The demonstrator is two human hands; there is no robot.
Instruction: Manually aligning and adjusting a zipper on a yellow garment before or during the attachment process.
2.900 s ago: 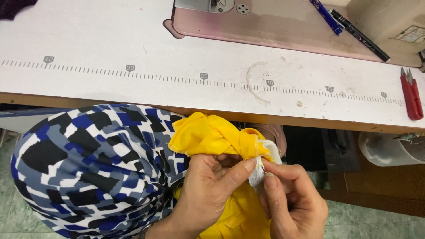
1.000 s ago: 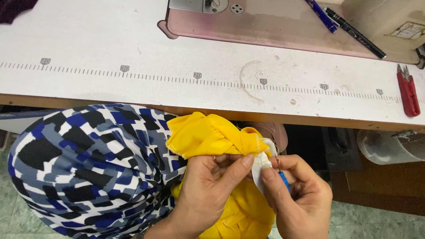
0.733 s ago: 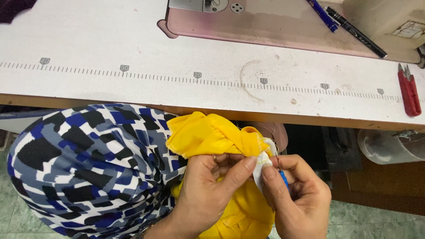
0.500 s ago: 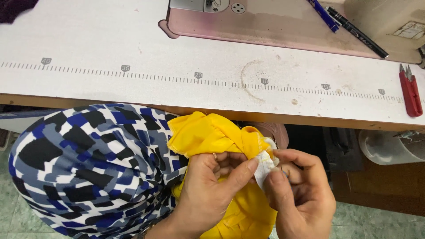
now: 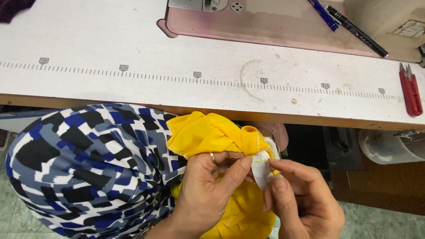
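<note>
A bunched yellow fabric point(image 5: 208, 132) lies in my lap below the table edge. A small white strip point(image 5: 261, 170) is attached at its edge. My left hand point(image 5: 208, 194) pinches the yellow fabric beside the strip, thumb pressed against it. My right hand point(image 5: 301, 199) grips the white strip between thumb and forefinger. A fine thread runs across the strip. No tool shows in the right hand now.
A blue, black and white patterned cloth point(image 5: 84, 163) covers my lap at left. The white sewing table point(image 5: 133, 88) carries a printed ruler scale. A pink machine bed point(image 5: 265, 26), two pens point(image 5: 349, 24) and red thread snips point(image 5: 411, 90) sit on it. A white container point(image 5: 389, 146) stands under the table.
A blue-handled tool seen in my right hand a second ago is no longer visible. The right hand has turned and now pinches the white strip directly.
</note>
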